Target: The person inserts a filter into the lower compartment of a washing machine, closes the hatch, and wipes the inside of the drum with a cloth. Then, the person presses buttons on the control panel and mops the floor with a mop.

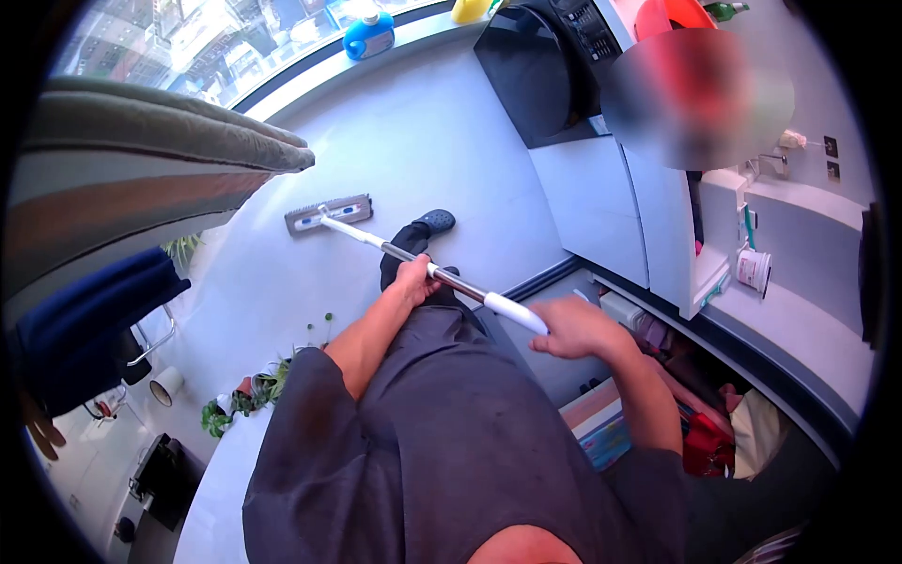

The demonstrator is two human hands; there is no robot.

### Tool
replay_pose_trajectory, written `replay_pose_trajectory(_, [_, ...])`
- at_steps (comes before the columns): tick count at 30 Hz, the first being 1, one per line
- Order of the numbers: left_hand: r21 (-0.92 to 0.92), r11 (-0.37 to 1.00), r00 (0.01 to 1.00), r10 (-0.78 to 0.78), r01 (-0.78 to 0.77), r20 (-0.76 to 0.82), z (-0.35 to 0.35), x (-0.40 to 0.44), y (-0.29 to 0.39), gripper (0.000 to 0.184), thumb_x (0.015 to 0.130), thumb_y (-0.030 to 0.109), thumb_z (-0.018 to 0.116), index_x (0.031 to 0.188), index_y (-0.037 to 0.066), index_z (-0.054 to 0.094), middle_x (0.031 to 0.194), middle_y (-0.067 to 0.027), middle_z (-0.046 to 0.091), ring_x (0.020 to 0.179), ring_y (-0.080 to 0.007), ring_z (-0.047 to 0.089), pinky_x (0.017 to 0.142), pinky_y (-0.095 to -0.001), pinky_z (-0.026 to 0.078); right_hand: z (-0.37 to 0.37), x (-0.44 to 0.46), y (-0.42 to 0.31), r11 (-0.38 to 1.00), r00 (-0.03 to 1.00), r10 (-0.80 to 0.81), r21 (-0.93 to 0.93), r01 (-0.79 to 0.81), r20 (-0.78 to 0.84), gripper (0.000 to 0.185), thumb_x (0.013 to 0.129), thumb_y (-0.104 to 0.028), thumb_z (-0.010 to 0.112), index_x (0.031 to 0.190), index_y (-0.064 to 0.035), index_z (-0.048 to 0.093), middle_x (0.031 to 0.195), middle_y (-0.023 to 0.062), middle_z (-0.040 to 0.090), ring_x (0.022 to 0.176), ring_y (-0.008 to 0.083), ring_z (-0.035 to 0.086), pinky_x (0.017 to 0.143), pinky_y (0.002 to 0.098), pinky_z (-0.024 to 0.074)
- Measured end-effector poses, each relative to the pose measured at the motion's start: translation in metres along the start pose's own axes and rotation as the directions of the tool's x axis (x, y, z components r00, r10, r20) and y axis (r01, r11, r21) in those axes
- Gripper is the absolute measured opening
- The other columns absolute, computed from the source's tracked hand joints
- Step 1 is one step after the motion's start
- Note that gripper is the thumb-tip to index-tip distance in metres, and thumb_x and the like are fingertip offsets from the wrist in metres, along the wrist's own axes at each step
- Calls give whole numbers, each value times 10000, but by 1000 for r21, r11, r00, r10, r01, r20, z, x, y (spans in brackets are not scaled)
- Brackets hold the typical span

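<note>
A flat mop (378, 242) slants across the head view. Its grey rectangular head (329, 215) lies on the pale floor at the upper left. My left hand (412, 281) is closed around the middle of the pole, just below a white collar. At the upper end of the pole, my right hand (575, 328) is closed on the white grip (516, 313), covering its tip. One foot in a dark clog (436, 222) stands close to the mop head.
A blue bottle (368, 38) stands on the window ledge. Grey curtains (169, 122) hang at left, above potted plants (254, 393). White cabinets (587, 202) and a black glossy appliance (531, 70) border the floor at right. A red bag (707, 446) lies among stored items below right.
</note>
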State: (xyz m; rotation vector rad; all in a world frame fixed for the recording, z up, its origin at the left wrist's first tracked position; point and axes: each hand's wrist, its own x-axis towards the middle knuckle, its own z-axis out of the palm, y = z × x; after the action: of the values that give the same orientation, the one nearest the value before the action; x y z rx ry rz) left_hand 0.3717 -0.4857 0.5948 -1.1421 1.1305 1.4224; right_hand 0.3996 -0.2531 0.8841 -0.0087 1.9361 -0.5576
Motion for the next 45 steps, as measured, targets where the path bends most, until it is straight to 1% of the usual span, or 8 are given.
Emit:
replay_pose_trajectory(6, [-56,998,1000,-15,16,19,10,-23,-24,242,985,293,558,983,53,527,757,-54,582,617,-180,616,463,-278,530,37,-64,-16,986,926,32,-140,-91,-376,380,768,-248,753,1097,-78,668,884,154,698,835,365,669,758,454,516])
replay_pose_trajectory(8, [-41,999,994,-26,31,107,31,-37,-28,232,989,284,552,993,54,521,767,-58,593,632,-185,640,459,-262,526,51,-96,-25,971,752,15,-170,-169,-660,341,762,-194,756,1080,-94,683,876,163,688,792,364,669,724,471,515])
replay_pose_trajectory(11, [95,995,975,-6,-16,222,66,-47,-46,268,1008,330,530,1009,62,529,788,-65,635,667,-181,663,477,-253,511,74,-134,-23,975,663,2,-146,-167,-749,358,741,-157,772,1076,-74,674,845,156,662,722,358,646,667,451,501])
replay_pose_trajectory(17, [365,928,955,-41,-73,294,108,-57,-55,332,956,340,586,903,12,591,742,-77,648,596,-167,652,450,-251,505,124,-150,-57,967,620,246,144,-210,-745,387,742,-160,776,1086,-24,659,833,178,655,719,367,644,645,436,499])
replay_pose_trajectory(22, [648,708,943,79,-280,322,104,3,-45,439,924,353,581,781,-53,666,616,-135,663,426,-192,588,384,-311,459,140,-86,-85,914,618,399,241,-327,-677,286,768,-182,746,973,-19,630,809,185,655,735,404,640,652,491,488])
replay_pose_trajectory(34, [731,681,992,-63,-38,110,-52,-33,90,315,940,258,619,932,-53,565,749,-125,590,524,-202,577,403,-304,512,125,-35,-184,876,620,409,479,-61,-669,257,761,-162,744,930,-31,601,744,134,614,704,373,623,627,470,484])
replay_pose_trajectory(41, [740,658,978,-208,143,-4,-98,12,115,204,984,182,428,1075,0,449,783,-150,596,631,-276,593,452,-386,487,182,16,-230,798,447,597,551,-243,-666,237,815,-105,685,1032,-45,611,824,125,595,680,317,648,577,450,500])
replay_pose_trajectory(45, [746,636,938,-343,196,46,-97,4,90,207,985,196,440,1080,13,455,858,-150,603,689,-274,607,496,-399,489,214,-5,-268,702,363,705,673,-232,-610,282,809,-96,682,1079,-44,620,827,118,580,671,318,641,582,434,503])
